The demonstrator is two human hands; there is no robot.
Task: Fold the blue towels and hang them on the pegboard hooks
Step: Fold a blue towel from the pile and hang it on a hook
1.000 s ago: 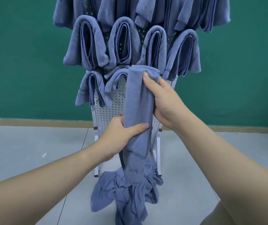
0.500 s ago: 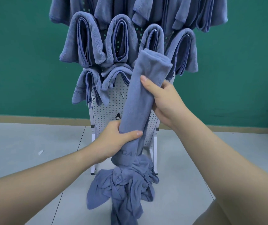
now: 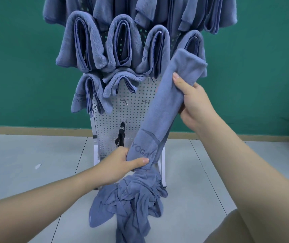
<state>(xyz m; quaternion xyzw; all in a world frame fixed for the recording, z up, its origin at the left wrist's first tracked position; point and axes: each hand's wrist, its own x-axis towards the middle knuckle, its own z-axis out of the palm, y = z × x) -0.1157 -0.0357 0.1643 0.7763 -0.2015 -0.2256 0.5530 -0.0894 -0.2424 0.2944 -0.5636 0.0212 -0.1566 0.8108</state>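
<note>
Towel (image 3: 164, 106) in work: blue, folded into a long narrow strip, held slanted in front of the pegboard (image 3: 112, 123), upper end up and to the right, lower end down and to the left. Right hand (image 3: 195, 106) grips the strip near its upper end, thumb (image 3: 179, 81) lying across the front face, remaining fingers wrapped behind and mostly hidden. Left hand (image 3: 122, 165) clamps the strip at its lower end, thumb (image 3: 138, 162) across the front and fingers curled round the back. Dark woven band and the letters "YOGA" visible on the strip just above the left hand. Below that grip, crumpled blue cloth (image 3: 131, 204) hangs bunched down to the grey tiled floor (image 3: 26, 155); cannot tell whether it is the tail of the same towel or separate towels. Pegboard is white, perforated, on a white frame, standing on the floor against a green wall (image 3: 17, 58). Hung towels (image 3: 105, 46): a top row partly cut off by the frame edge, a second row of four folded loops, and a third row of two on the left side of the board. Upper end of the held strip overlaps the rightmost loop of the second row in view; contact cannot be judged. Bare hooks (image 3: 125, 102) show on the board to the right of the third row. One small black item (image 3: 121, 135) hangs from a lower hook near the board's centre, just above the left hand
</note>
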